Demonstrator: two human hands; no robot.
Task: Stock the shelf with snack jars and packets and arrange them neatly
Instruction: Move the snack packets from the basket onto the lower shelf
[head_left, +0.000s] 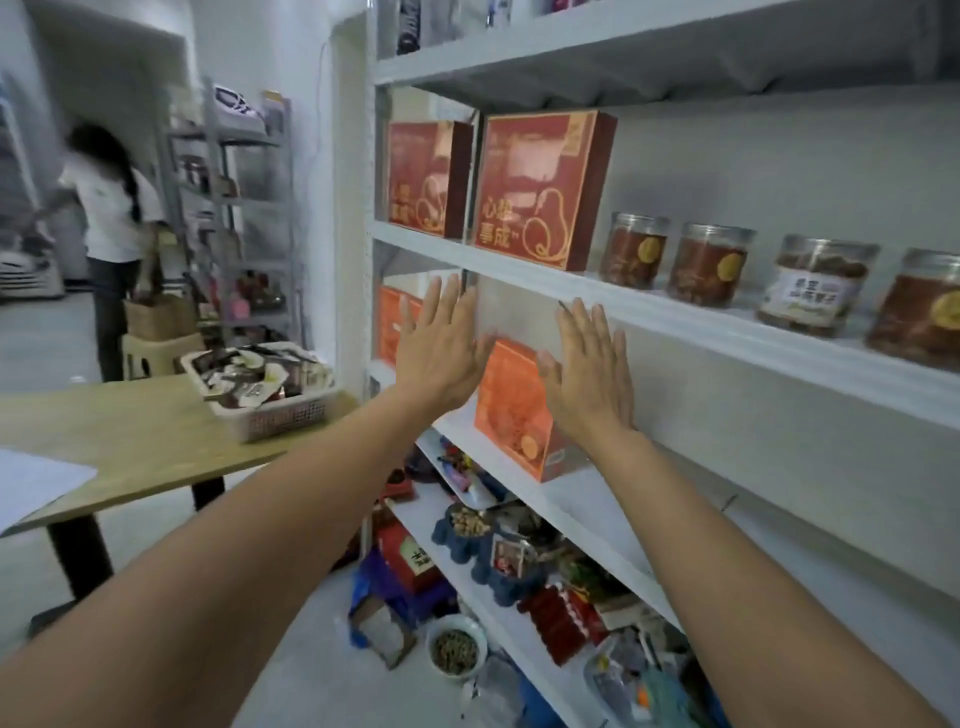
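Observation:
My left hand and my right hand are raised flat, fingers spread, in front of an orange snack box standing upright on the white shelf. Each hand is beside one edge of the box; neither grips it. A second orange box stands further left on the same shelf, partly hidden by my left hand. On the shelf above stand two red gift boxes and several clear snack jars with brown contents. A white basket full of snack packets sits on the wooden table.
Lower shelves hold mixed packets, red boxes and a blue tray of snacks. A bowl and bags lie on the floor by the shelf foot. A person in a white shirt stands at the back left near a metal rack.

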